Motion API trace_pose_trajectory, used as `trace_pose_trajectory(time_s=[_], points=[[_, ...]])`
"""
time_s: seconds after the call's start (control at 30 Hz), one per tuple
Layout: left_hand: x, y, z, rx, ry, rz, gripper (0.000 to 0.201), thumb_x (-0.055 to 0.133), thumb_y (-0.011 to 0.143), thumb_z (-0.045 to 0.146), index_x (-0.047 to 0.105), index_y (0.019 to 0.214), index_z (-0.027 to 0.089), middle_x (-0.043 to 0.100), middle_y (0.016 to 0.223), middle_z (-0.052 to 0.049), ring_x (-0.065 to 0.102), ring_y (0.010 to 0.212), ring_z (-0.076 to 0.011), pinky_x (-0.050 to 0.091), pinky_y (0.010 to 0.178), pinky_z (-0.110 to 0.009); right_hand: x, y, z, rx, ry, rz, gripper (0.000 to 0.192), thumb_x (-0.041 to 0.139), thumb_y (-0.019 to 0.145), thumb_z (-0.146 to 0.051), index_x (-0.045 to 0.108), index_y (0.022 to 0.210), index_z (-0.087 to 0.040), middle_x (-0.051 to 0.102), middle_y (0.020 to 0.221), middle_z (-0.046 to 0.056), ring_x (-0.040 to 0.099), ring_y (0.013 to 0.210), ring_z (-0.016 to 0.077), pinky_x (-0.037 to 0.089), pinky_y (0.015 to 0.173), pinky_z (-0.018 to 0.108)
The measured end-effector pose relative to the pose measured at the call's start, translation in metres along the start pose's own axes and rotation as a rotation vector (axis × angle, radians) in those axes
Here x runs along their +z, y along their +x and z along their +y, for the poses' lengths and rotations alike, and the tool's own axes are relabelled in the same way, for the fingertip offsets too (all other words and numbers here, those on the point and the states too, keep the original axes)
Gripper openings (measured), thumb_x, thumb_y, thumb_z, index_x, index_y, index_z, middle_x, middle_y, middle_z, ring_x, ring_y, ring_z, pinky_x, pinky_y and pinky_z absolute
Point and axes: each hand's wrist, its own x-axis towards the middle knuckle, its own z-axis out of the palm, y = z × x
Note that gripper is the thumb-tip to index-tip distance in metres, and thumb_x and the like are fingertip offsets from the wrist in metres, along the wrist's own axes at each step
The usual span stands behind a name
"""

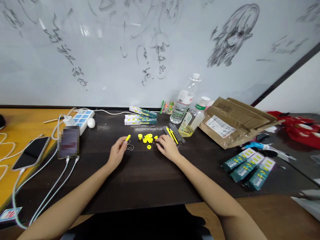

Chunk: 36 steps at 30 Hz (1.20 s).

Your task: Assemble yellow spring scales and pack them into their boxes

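My left hand (118,151) is closed in a pinch on a small yellow plastic piece (128,137) that juts up from the fingertips. Just under it, a thin looped wire or cord (130,147) lies on the dark table. Several small yellow plastic parts (148,138), some ring-shaped, are heaped between my two hands. My right hand (169,147) rests at the right side of the heap with its fingers apart. One yellow part (156,137) is right by its fingertips; whether they touch it I cannot tell. Clear tubes with yellow strips (172,134) lie just behind that hand.
Slim boxes (140,121) are stacked at the back, beside two bottles (183,103) (195,120). A cardboard package (225,121), three green boxes (260,173) and blue-handled scissors (257,145) lie right. Phones (32,153), cables and a power strip (83,117) occupy the left.
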Motion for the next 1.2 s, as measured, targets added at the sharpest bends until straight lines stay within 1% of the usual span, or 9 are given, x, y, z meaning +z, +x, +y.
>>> trace_pose_trajectory(time_s=[0.07, 0.17, 0.27, 0.43, 0.57, 0.63, 0.8, 1.03, 1.2], points=[[0.003, -0.004, 0.002, 0.077, 0.112, -0.158, 0.029, 0.043, 0.092, 0.037, 0.06, 0.108, 0.019, 0.065, 0.083, -0.002, 0.06, 0.074, -0.0137, 0.045, 0.068, -0.023, 0.001, 0.0, -0.01, -0.08, 0.036, -0.049, 0.024, 0.047, 0.092, -0.032, 0.061, 0.108, -0.02, 0.06, 0.099, 0.009, 0.051, 0.091, 0.022, 0.041, 0.078, 0.034], [0.009, -0.011, 0.007, 0.221, 0.308, -0.393, 0.028, 0.043, 0.093, 0.036, 0.062, 0.108, 0.022, 0.068, 0.104, -0.002, 0.063, 0.092, -0.0165, 0.046, 0.081, -0.025, 0.005, 0.0, -0.024, -0.061, 0.04, -0.088, 0.027, 0.053, 0.089, -0.038, 0.062, 0.108, -0.021, 0.061, 0.098, 0.009, 0.052, 0.093, 0.0235, 0.042, 0.078, 0.035], [0.012, -0.014, 0.008, 0.332, 0.485, -0.489, 0.03, 0.038, 0.095, 0.036, 0.062, 0.11, 0.024, 0.068, 0.105, -0.002, 0.064, 0.092, -0.016, 0.047, 0.08, -0.024, 0.011, 0.001, -0.032, 0.018, 0.053, -0.103, 0.024, 0.057, 0.087, -0.035, 0.062, 0.105, -0.02, 0.061, 0.097, 0.008, 0.054, 0.094, 0.0234, 0.044, 0.08, 0.035], [0.012, -0.012, 0.007, 0.367, 0.609, -0.501, 0.031, 0.035, 0.096, 0.034, 0.061, 0.11, 0.024, 0.069, 0.1, -0.002, 0.065, 0.088, -0.0148, 0.047, 0.076, -0.023, 0.017, 0.004, -0.032, 0.105, 0.099, -0.087, 0.027, 0.058, 0.086, -0.037, 0.06, 0.107, -0.019, 0.062, 0.099, 0.008, 0.055, 0.096, 0.0228, 0.046, 0.082, 0.034], [0.015, -0.011, 0.01, 0.367, 0.614, -0.491, 0.03, 0.035, 0.096, 0.031, 0.06, 0.11, 0.023, 0.068, 0.097, -0.003, 0.064, 0.086, -0.0153, 0.046, 0.075, -0.023, 0.017, 0.006, -0.031, 0.138, 0.109, -0.075, 0.018, 0.058, 0.086, -0.034, 0.061, 0.096, -0.019, 0.062, 0.096, 0.008, 0.056, 0.093, 0.0227, 0.046, 0.079, 0.034], [0.016, -0.012, 0.011, 0.364, 0.618, -0.482, 0.03, 0.034, 0.096, 0.031, 0.06, 0.109, 0.023, 0.068, 0.096, -0.004, 0.064, 0.085, -0.0155, 0.046, 0.074, -0.024, 0.015, 0.006, -0.033, 0.109, 0.141, -0.067, 0.013, 0.059, 0.086, -0.031, 0.06, 0.092, -0.019, 0.062, 0.092, 0.008, 0.056, 0.09, 0.0219, 0.046, 0.077, 0.033], [0.018, -0.013, 0.006, 0.373, 0.695, -0.444, 0.029, 0.035, 0.096, 0.033, 0.061, 0.108, 0.024, 0.065, 0.09, -0.003, 0.062, 0.08, -0.0156, 0.043, 0.066, -0.023, 0.009, 0.002, -0.043, -0.072, 0.337, -0.065, 0.008, 0.06, 0.083, -0.023, 0.059, 0.089, -0.02, 0.064, 0.086, 0.005, 0.057, 0.085, 0.019, 0.046, 0.076, 0.03], [0.019, -0.014, 0.004, 0.429, 0.757, -0.446, 0.028, 0.037, 0.095, 0.032, 0.063, 0.103, 0.023, 0.06, 0.08, -0.003, 0.059, 0.073, -0.0156, 0.038, 0.061, -0.022, 0.01, -0.003, -0.05, -0.009, 0.573, -0.014, 0.011, 0.056, 0.079, -0.014, 0.056, 0.089, -0.019, 0.059, 0.081, 0.002, 0.057, 0.076, 0.015, 0.047, 0.071, 0.027], [0.018, -0.015, 0.006, 0.425, 0.789, -0.452, 0.029, 0.036, 0.096, 0.031, 0.063, 0.102, 0.023, 0.06, 0.079, -0.003, 0.058, 0.072, -0.0147, 0.039, 0.061, -0.022, 0.011, -0.003, -0.052, -0.006, 0.617, -0.02, 0.011, 0.055, 0.079, -0.015, 0.053, 0.089, -0.019, 0.056, 0.081, 0.002, 0.056, 0.077, 0.0149, 0.046, 0.072, 0.027]])
